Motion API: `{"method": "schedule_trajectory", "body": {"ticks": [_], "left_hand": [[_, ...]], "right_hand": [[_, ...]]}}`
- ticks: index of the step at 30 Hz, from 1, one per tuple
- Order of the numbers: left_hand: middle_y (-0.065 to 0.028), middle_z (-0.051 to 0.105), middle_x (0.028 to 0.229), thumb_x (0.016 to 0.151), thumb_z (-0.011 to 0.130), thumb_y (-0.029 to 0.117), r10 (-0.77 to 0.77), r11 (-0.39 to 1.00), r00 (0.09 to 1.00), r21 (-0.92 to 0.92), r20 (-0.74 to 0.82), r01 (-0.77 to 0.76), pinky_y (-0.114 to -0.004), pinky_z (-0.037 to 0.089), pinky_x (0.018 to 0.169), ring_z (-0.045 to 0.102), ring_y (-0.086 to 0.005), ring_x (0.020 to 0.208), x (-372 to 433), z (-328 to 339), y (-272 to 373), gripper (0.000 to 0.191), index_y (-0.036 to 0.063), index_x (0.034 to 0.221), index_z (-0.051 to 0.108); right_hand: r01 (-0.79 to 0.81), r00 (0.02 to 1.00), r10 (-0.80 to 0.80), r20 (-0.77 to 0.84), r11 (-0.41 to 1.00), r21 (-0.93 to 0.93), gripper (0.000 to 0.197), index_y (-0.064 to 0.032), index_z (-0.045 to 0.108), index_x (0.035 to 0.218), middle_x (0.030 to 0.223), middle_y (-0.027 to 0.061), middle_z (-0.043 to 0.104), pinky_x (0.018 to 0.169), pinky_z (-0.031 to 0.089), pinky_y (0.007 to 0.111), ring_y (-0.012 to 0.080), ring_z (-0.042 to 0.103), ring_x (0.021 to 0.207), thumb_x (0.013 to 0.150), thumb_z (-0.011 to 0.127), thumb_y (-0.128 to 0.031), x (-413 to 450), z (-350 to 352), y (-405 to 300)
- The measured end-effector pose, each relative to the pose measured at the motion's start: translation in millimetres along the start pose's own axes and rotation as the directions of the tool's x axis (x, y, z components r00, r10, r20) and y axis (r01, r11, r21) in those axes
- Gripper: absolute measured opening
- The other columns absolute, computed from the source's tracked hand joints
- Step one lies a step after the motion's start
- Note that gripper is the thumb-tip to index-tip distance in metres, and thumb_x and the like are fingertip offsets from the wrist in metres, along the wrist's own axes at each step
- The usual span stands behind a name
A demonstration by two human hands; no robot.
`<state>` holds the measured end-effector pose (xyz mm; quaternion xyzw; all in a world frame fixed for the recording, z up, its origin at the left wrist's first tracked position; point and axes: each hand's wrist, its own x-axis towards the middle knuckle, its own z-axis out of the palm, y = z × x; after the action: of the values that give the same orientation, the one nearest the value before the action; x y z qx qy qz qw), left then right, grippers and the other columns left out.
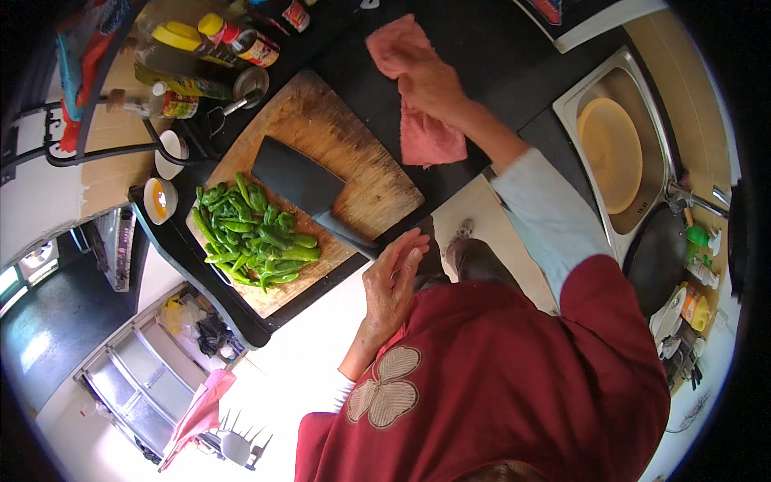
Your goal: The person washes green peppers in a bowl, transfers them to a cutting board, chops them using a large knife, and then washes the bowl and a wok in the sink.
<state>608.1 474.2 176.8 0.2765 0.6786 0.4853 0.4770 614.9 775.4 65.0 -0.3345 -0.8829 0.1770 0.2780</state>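
Observation:
My right hand (pixel 432 84) grips a pink cloth (pixel 430 135) bunched on the black countertop (pixel 500 60). Beyond the counter's front edge, my left hand (pixel 390 283) is held before my body, fingers extended and nothing in it. The end of a cleaver's handle (pixel 346 236) is close to its fingertips. The cleaver's dark blade (pixel 298 175) lies flat on a worn wooden cutting board (pixel 355 156). A pile of green peppers (pixel 259 232) covers the board's near left part, beside the blade.
At right, a steel sink (pixel 593 90) holds a yellowish basin (pixel 609 156); a black pan (pixel 658 259) stands beside it. Sauce bottles (pixel 253 45), a glass jar (pixel 250 81) and a black metal rack (pixel 102 158) line the left. One white bowl (pixel 168 202) there contains orange-yellow liquid.

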Motion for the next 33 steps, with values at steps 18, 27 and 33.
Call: {"method": "schedule_trajectory", "body": {"ticks": [18, 27, 33], "left_hand": [[-0.0135, 0.072, 0.102, 0.096, 0.057, 0.007, 0.033, 0.999, 0.999, 0.041, -0.007, -0.033, -0.028, 0.053, 0.085, 0.068, -0.0171, 0.098, -8, 42, -30, 0.023, -0.0021, 0.116, 0.063], [-0.0135, 0.071, 0.105, 0.097, 0.056, 0.008, 0.010, 0.993, 0.987, 0.116, 0.159, -0.029, -0.031, 0.053, 0.087, 0.067, -0.0187, 0.099, -13, 82, -30, 0.024, -0.0024, 0.118, 0.063], [-0.0132, 0.072, 0.102, 0.095, 0.059, 0.006, 0.068, 0.956, 0.994, 0.278, 0.081, -0.088, -0.030, 0.054, 0.082, 0.070, -0.0195, 0.097, -8, 73, -32, 0.021, -0.0010, 0.113, 0.066]], "right_hand": [[0.054, 0.869, -0.214, 0.446, 0.937, 0.344, 0.009, -0.0122, 0.072, 0.077, 0.081, 0.0035, 0.069, 0.070, 0.055, 0.033, 0.0202, 0.068, 0.086, 0.074, 0.064, -0.013, -168, -118, -26], [0.077, 0.996, -0.072, 0.048, 0.991, -0.113, 0.031, -0.0111, 0.066, 0.109, 0.105, 0.0075, 0.065, 0.075, 0.053, 0.038, 0.0270, 0.063, 0.094, 0.078, 0.065, -0.015, -101, -214, 81], [-0.003, 0.975, 0.085, 0.206, 0.931, -0.366, 0.049, -0.0124, 0.058, 0.123, 0.128, 0.0084, 0.052, 0.086, 0.049, 0.043, 0.0308, 0.056, 0.106, 0.075, 0.063, -0.006, -188, -193, 110]]}}
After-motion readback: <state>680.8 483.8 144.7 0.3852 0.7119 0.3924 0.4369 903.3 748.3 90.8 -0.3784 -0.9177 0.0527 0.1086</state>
